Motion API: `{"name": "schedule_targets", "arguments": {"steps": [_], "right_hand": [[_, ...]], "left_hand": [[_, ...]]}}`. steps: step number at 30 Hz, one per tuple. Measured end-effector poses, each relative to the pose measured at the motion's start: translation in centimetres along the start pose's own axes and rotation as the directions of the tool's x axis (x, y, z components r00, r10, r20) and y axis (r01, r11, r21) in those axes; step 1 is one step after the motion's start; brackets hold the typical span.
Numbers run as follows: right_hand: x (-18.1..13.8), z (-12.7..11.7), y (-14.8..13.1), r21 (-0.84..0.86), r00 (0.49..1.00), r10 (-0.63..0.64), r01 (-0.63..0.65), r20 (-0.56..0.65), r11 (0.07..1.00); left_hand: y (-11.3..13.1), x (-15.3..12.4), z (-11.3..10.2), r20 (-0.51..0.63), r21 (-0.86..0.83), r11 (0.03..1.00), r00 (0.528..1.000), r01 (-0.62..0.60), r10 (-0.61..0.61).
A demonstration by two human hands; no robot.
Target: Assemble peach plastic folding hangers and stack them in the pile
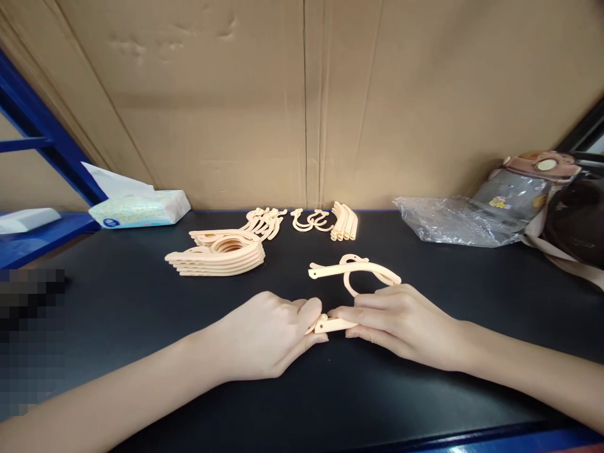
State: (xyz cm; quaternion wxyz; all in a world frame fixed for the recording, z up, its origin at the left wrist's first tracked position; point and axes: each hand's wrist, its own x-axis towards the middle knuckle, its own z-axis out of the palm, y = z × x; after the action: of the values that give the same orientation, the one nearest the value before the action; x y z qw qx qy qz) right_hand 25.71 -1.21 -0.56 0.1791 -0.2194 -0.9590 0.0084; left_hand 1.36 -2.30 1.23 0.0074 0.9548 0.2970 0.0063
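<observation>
Both hands meet low over the worktop [189, 402], and the small cream bar [333, 324] is right there between them! The left hand [283, 330] is curled tight, thumb on top and a finger beneath, pinching the bar's far end; most of what lies inside that fist is hidden. The right hand [406, 321] grips the other end, thumb below, fingers over the top. Why two hands so close? It looks like a hold for steadying a joint, since a round end with a hole shows right in the gap and each side gets firm support.

Just beyond the right fingers, a curved strip [356, 269] crosses a hook [349, 283]; whether they join the held bar or simply lie behind it, I can't tell.

Look farther back: a neat stack [221, 267] of cream hangers, nested flat one on another, presumably to save room and stay tidy. Behind it sits a cluster [262, 220] of cream parts, then loose hooks [309, 220] and a row of strips [344, 221], sorted by shape, probably for easy picking. Tissues [141, 211] and a bottle [514, 189] sit out at the sides, well apart from the hands.
</observation>
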Motion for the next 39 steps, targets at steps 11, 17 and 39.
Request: {"name": "schedule_targets", "arguments": {"steps": [11,17,39], "right_hand": [[-0.05,0.09,0.16,0.025,1.0,0.011,-0.011,0.02,1.0],[0.0,0.06,0.16,0.046,1.0,0.011,-0.012,0.022,0.999],[-0.01,-0.28,0.18,0.126,0.992,0.043,-0.058,0.116,0.99]], "left_hand": [[0.14,-0.13,0.33,0.006,0.059,0.998,1.0,0.025,-0.026],[0.09,-0.12,0.36,-0.002,0.065,0.998,1.0,0.023,-0.023],[0.47,-0.41,0.59,-0.018,0.29,0.957,1.0,0.006,-0.001]]}}
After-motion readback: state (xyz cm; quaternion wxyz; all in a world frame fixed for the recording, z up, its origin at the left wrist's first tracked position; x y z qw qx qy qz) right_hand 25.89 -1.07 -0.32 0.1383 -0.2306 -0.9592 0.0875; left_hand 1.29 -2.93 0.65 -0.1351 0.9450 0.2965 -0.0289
